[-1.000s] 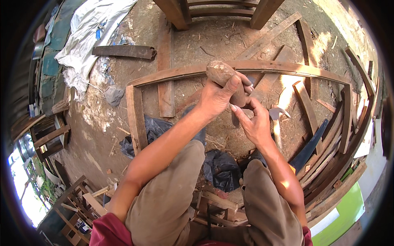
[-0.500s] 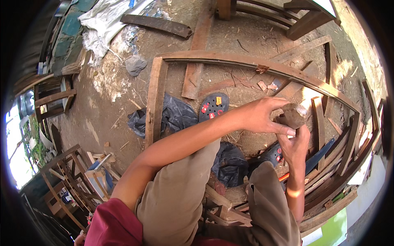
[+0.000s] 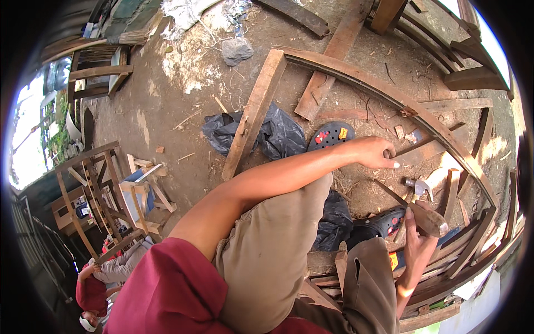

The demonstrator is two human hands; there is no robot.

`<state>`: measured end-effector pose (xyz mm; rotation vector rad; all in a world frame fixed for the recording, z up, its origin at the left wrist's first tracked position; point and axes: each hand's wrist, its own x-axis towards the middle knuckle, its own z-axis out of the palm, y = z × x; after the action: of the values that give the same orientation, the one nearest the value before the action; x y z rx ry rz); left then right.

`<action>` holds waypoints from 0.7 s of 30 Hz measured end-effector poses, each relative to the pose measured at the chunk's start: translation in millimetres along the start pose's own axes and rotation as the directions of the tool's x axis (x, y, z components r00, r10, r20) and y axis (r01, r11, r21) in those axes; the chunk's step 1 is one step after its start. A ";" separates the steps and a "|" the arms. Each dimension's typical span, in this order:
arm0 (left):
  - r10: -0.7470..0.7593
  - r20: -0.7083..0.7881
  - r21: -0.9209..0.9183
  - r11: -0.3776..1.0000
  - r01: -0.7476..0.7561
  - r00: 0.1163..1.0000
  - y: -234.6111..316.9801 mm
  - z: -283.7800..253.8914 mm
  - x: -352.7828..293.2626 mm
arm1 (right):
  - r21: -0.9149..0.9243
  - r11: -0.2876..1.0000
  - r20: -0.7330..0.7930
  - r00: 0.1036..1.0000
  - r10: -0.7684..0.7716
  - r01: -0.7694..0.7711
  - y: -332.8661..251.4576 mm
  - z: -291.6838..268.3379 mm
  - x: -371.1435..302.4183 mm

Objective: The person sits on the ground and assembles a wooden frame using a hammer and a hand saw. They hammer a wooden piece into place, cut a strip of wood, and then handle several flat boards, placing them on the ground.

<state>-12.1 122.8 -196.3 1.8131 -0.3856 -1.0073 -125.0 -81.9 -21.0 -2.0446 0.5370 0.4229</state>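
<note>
My right hand (image 3: 418, 240) is closed around the thick wooden handle of a chisel (image 3: 429, 220), low on the right beside my knee. Its thin dark blade points up and left, toward my other hand. Stretched across my thigh, my left arm ends in my left hand (image 3: 376, 152), its fingers loosely curled and the thumb apart, with nothing visible in it. Just beyond the chisel lies a claw hammer (image 3: 421, 188) with a pale handle, partly hidden by the right hand. A curved-top wooden frame (image 3: 361, 72) lies around the work spot.
Near my feet are a black clog (image 3: 329, 135) and black plastic sheeting (image 3: 281, 133). Wood strips (image 3: 473, 245) and a blue saw blade (image 3: 449, 236) lie at right. A grey stone (image 3: 237, 51) sits farther off. Another person (image 3: 92, 289) is at lower left.
Both hands were together at the chisel handle. My left hand has let go, and my right hand has lowered with the chisel. The view has swung, shifting the scene rightward.
</note>
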 end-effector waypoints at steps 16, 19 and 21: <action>0.607 -0.565 0.598 0.768 -0.230 0.559 20.0 -68.9 41.1 | 0.420 0.812 -0.241 0.913 -0.330 0.405 20.6 -6.8 15.1; 0.670 -0.528 0.731 0.671 -0.123 0.521 4.3 -99.2 49.0 | 0.499 0.710 -0.330 0.867 -0.374 0.497 10.2 -12.5 30.6; 0.596 -0.476 0.720 0.686 -0.102 0.646 -17.5 -103.0 61.0 | 0.529 0.638 -0.374 0.829 -0.415 0.559 1.2 -14.8 41.1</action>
<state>101.8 153.8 -222.5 2.4202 -0.6575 0.2111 -89.7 -103.7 -34.9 -1.4890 0.1748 -0.3010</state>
